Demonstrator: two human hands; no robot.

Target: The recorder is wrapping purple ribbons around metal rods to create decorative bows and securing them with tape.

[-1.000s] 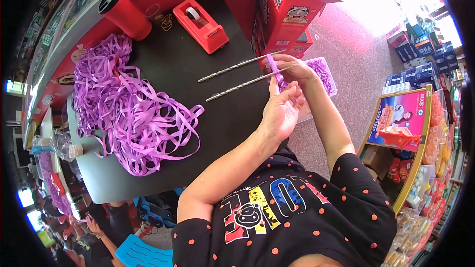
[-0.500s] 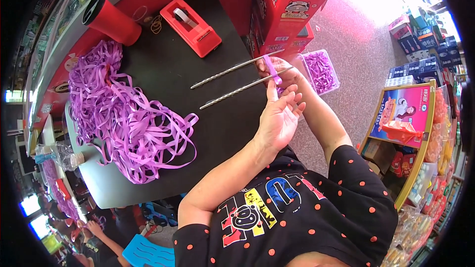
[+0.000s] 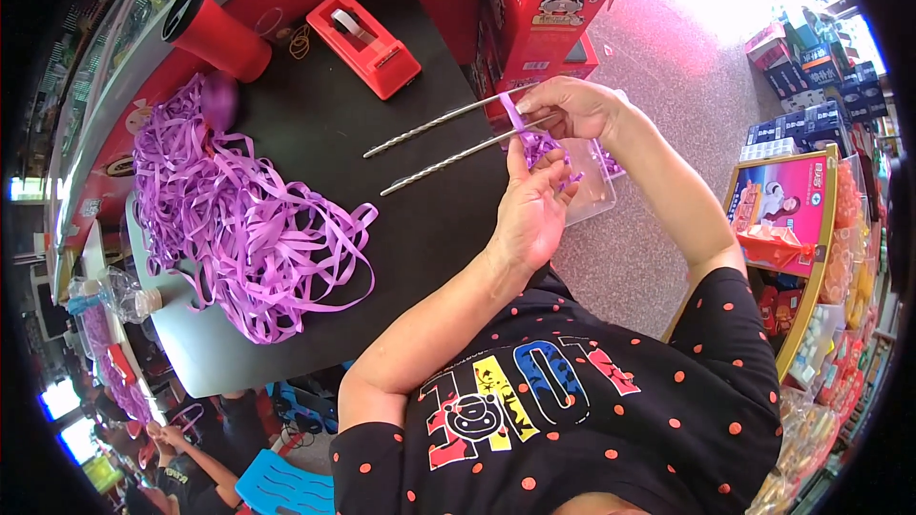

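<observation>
Two parallel twisted metal rods, like long drill bits, reach out over the dark table: an upper rod (image 3: 429, 125) and a lower rod (image 3: 434, 167). A strip of purple ribbon (image 3: 512, 113) spans them near their right ends. My right hand (image 3: 577, 107) pinches at that strip, its fingers curled by the rod ends. Below it, palm up, my left hand (image 3: 530, 215) has curled fingers around small purple ribbon pieces (image 3: 542, 151), its thumb against the lower rod. What supports the rods is hidden. A big tangled heap of purple ribbon (image 3: 258, 219) lies on the table's left.
Behind my hands is a clear plastic box (image 3: 596, 195) with purple pieces. A red tape dispenser (image 3: 364, 43) and red tumbler (image 3: 218, 36) stand at the table's back. Red cartons (image 3: 544, 14) rise beyond. Goods shelves are at right; another person's arm (image 3: 205, 467) shows lower left.
My right hand has come around above the rods, its elbow swinging right. My left fingers have curled inward, with purple pieces now visible there. The view has shifted slightly.
</observation>
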